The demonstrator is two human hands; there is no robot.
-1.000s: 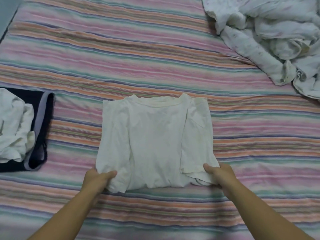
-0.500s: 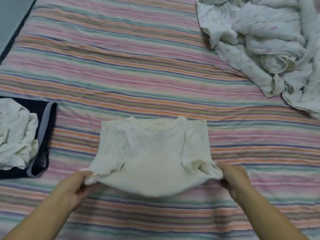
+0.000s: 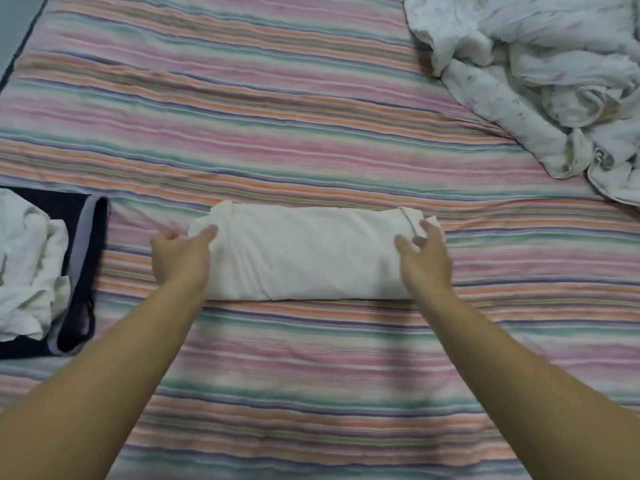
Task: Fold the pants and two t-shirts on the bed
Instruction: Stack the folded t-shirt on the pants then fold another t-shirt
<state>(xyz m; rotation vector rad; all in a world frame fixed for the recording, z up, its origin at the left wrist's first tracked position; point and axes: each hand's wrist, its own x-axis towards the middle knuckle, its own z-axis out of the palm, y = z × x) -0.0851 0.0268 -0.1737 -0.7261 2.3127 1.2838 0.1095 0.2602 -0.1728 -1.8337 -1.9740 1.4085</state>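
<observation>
A white t-shirt lies folded into a wide flat band in the middle of the striped bed. My left hand rests at its left end with fingers spread, touching the cloth. At the right end my right hand hovers with fingers apart, holding nothing. At the left edge, dark folded pants with a grey waistband lie under a crumpled second white t-shirt.
A rumpled white blanket fills the far right corner of the bed. The bed's left edge and grey floor show at the top left.
Both hands lifted the shirt's bottom hem and carried it away from me over the collar, halving the shirt. The hands have since let go of the cloth.
</observation>
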